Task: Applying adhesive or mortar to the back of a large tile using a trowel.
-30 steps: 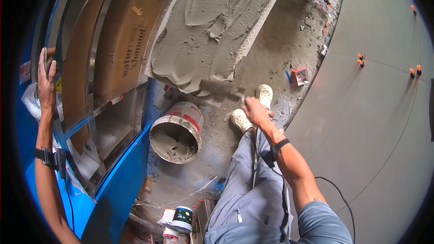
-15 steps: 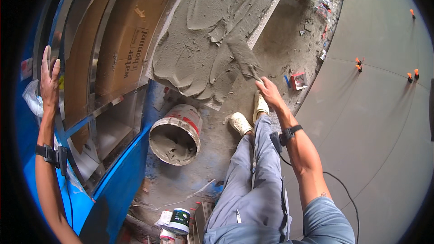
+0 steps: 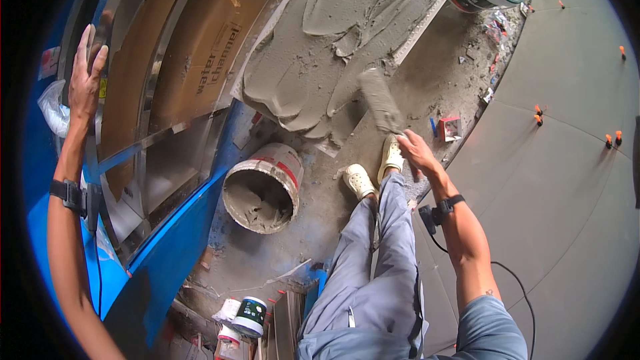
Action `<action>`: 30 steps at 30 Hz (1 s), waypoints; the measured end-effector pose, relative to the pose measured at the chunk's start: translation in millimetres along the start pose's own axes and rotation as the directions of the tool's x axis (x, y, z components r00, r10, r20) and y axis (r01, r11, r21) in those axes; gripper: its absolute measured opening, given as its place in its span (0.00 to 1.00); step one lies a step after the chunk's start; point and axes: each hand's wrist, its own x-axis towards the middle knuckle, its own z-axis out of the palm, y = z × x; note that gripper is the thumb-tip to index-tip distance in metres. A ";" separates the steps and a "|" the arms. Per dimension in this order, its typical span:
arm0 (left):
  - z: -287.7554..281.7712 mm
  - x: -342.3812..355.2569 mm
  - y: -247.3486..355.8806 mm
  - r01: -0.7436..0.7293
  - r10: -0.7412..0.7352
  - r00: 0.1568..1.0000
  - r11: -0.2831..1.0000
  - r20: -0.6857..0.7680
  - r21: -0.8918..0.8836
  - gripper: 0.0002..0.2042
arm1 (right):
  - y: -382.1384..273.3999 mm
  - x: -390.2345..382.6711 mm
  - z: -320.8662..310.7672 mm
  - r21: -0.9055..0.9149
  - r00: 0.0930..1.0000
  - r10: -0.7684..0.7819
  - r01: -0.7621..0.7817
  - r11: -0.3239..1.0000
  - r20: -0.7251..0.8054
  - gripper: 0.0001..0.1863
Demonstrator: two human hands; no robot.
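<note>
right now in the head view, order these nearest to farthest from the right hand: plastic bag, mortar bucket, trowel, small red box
1. Trowel: held in the right hand
2. Small red box: to the hand's right
3. Mortar bucket: to the left
4. Plastic bag: far left, near the left hand

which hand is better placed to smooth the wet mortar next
Right, most likely: the right hand holds the trowel close by the mortar. The left hand is open, across the cardboard box from it.
</note>
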 end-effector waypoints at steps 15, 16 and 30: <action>8.3 2.7 -18.6 -0.113 0.114 0.991 0.993 -0.065 0.016 0.37 | 45.1 -68.3 42.5 -0.646 0.909 -0.139 0.380 0.662 0.392 0.18; -0.4 2.3 -17.4 -0.089 0.089 0.996 0.996 -0.016 -0.013 0.37 | 16.8 -61.3 56.8 -0.677 0.914 -0.135 0.376 0.633 0.382 0.17; -36.1 -5.3 44.6 0.087 -0.077 0.990 0.992 0.115 -0.088 0.37 | -96.1 4.1 123.2 -0.737 0.855 -0.144 0.506 0.448 0.499 0.19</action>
